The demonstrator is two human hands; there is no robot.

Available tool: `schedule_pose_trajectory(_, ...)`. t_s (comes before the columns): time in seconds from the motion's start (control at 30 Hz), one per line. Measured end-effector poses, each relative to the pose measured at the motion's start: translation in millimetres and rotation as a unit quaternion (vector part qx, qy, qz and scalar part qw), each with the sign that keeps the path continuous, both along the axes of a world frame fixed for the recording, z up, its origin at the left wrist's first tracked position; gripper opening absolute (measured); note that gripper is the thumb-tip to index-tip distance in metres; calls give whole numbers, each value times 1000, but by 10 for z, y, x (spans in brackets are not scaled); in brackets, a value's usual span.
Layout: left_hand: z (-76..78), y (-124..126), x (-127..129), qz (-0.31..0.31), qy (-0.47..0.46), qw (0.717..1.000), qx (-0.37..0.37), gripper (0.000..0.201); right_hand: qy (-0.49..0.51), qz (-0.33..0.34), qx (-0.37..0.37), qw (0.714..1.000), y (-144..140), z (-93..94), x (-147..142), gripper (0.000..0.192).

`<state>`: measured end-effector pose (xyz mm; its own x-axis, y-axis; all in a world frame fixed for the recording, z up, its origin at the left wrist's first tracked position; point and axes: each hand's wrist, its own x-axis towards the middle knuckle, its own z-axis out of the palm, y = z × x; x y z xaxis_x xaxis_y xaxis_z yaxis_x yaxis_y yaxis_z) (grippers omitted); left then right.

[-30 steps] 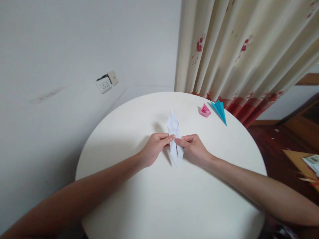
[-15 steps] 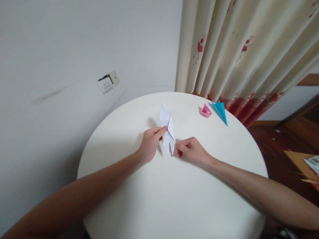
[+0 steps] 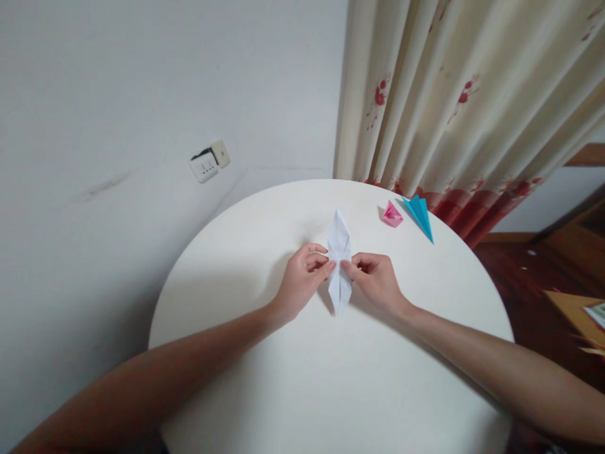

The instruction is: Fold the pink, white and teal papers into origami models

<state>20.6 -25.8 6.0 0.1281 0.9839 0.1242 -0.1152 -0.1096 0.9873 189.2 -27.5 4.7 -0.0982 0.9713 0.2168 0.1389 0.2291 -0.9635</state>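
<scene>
A white folded paper shape [image 3: 339, 258], long and pointed at both ends, lies lengthwise over the middle of the round white table [image 3: 283, 378]. My left hand [image 3: 302, 280] pinches its left edge at the middle. From the other side my right hand [image 3: 375, 280] pinches the right edge. The fingertips of the two hands nearly meet across the paper. Its far tip points toward the wall and its near tip toward me.
A small pink folded paper piece [image 3: 392, 214] and a blue pointed paper piece [image 3: 420, 214] lie at the table's far right edge. A flowered curtain [image 3: 463, 101] hangs behind them. A wall socket [image 3: 208, 162] is at the left; wooden floor and furniture [image 3: 571, 302] are at the right.
The paper had been lifted and tilted left in my left hand alone, with my right hand off it. Now it lies straight again and both hands pinch its sides.
</scene>
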Motion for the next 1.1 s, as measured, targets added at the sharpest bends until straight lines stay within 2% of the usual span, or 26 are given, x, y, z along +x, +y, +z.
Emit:
schedule_pose_trajectory(0.17, -31, 17, 2, 37, 30, 999, 14, 25, -43, -10, 16, 999, -40, 47, -42, 35)
schedule_pose_trajectory(0.37, -34, 12, 10, 46, 27, 998, 39, 23, -60, -20, 36, 997, -36, 48, -55, 31)
schedule_pose_trajectory(0.87, -11, 11, 27, 43, 9, 999, 24, 29, -58, -24, 24, 998, -47, 45, -52, 34)
schedule_pose_trajectory(1.1, -54, 20, 9, 26, 56, 998, 17, 23, -72, -23, 38, 996, -43, 28, -56, 34)
